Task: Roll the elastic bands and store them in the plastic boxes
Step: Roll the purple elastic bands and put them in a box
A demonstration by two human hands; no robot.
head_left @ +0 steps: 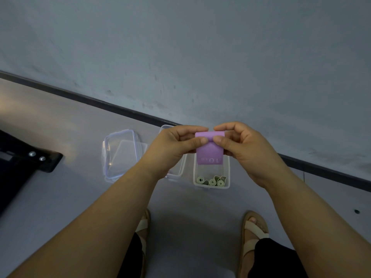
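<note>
Just starting to roll lilac flat elastic band (209, 152), pinched at curled top edge by left hand (172, 146) and right hand (246, 146), above clear plastic box (228, 173) holding green rolls (211, 181). Next, likely: winding downward tightly.

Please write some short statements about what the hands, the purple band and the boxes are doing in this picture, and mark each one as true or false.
1. Both hands pinch the purple band. True: the left hand and the right hand hold its top edge.
2. The purple band lies inside a box. False: it is held in the air above the boxes.
3. The right box holds green rolled bands. True.
4. The purple band is fully rolled. False: only its top is rolled, and the rest hangs flat.
5. A lid closes the right box. False: it is open.
</note>
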